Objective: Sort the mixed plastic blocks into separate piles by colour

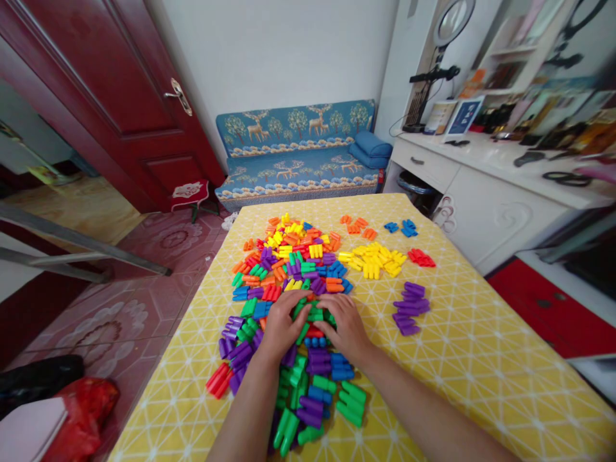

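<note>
Blocks [317, 360] around hands [347, 324], sofa [289, 170] beyond

The heap of blocks [317, 360] ran down the left half of the table [447, 359], beneath the left hand [283, 324] and right hand [347, 321], and five piles [373, 258] lay right of it (one nearer than the others). Behind the table stood the sofa [293, 173], with the stool [190, 190] and door [110, 83] to its left and, to its right, the dresser [474, 186] bearing the lamp [428, 90].

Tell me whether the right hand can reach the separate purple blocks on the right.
Probably yes: the right hand is at the mixed pile, and only yellow tablecloth shows between it and the purple blocks.
</note>
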A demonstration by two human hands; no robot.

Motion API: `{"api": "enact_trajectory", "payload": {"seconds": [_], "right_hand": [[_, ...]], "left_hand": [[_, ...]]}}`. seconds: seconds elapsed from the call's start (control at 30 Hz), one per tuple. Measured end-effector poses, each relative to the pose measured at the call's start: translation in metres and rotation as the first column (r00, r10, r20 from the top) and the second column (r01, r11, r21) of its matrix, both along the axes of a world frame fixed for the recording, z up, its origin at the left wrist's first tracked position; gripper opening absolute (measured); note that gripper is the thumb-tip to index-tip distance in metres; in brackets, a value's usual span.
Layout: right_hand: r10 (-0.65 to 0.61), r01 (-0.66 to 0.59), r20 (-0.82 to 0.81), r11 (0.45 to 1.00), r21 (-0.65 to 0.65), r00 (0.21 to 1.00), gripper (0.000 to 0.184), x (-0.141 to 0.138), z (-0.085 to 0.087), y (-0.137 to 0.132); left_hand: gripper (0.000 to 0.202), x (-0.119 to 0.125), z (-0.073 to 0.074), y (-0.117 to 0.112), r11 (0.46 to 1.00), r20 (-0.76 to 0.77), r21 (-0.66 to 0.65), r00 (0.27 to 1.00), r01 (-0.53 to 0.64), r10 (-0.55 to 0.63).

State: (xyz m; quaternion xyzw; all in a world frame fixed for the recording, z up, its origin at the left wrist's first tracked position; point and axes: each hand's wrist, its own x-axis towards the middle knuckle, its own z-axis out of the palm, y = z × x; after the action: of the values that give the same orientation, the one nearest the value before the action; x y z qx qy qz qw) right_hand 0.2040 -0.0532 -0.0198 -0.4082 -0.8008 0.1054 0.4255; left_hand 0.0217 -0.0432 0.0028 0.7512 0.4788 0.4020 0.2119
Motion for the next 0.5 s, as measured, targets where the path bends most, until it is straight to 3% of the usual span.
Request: {"api": "enact_trajectory", "payload": {"seconds": [0.13, 0.23, 0.4, 0.5], "right_hand": [[-0.048, 0.047, -0.092, 0.999, -0.011, 0.995, 0.021, 0.003, 0.006, -0.007], [-0.109, 0.103, -0.165, 0.994, -0.044, 0.980, 0.018, 0.022, 0.015, -0.004], [-0.400, 0.385, -0.128, 0.914, -0.129, 0.907, 0.027, 0.107, 0.021, 0.026], [-0.460, 0.432, -0.081, 0.872, -0.232, 0.884, 0.033, 0.156, 0.011, 0.036]], "left_hand": [[0.024, -0.002, -0.004, 0.001, 0.999, 0.007, 0.002, 0.999, -0.036, 0.036], [0.023, -0.003, -0.006, 0.002, 0.999, 0.002, 0.013, 0.999, -0.051, 0.051], [0.022, -0.003, -0.008, 0.004, 0.997, 0.009, 0.055, 0.999, -0.046, 0.045], [0.022, -0.002, -0.008, 0.004, 0.997, 0.008, 0.060, 0.999, -0.041, 0.040]]}}
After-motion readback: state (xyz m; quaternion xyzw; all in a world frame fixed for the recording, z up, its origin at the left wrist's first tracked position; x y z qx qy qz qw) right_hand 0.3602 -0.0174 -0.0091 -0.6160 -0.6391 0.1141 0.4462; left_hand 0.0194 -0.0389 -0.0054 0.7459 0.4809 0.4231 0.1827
